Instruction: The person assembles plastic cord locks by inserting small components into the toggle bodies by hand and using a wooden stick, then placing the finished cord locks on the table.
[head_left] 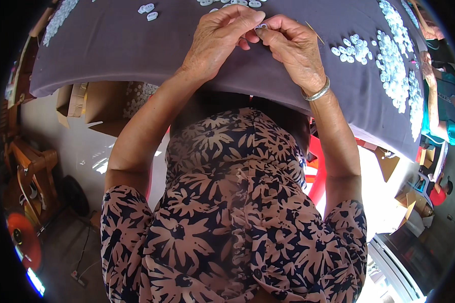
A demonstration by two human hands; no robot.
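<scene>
Above the near part of the cloth-covered table, my left hand point(215, 43) and my right hand point(294, 50) meet, fingers pinched together. Between their fingertips is a small white oval piece point(261, 26) with dark marks, mostly covered by the fingers. Both hands appear closed on it. A silvery bracelet point(317, 89) circles my right wrist. Just beside the right hand's knuckles shows a thin light-brown stick point(315, 33); whether it touches the hand I cannot tell. Similar white pieces point(237, 3) lie beyond my fingers, and a loose group point(354, 49) sits to the right.
A dark grey-purple cloth point(111, 48) covers the table. Long heaps of white pieces point(393, 70) line its right side, with another heap point(59, 22) far left. Under the edge stands an open cardboard box point(106, 103). Another person's arm point(430, 86) rests at the right.
</scene>
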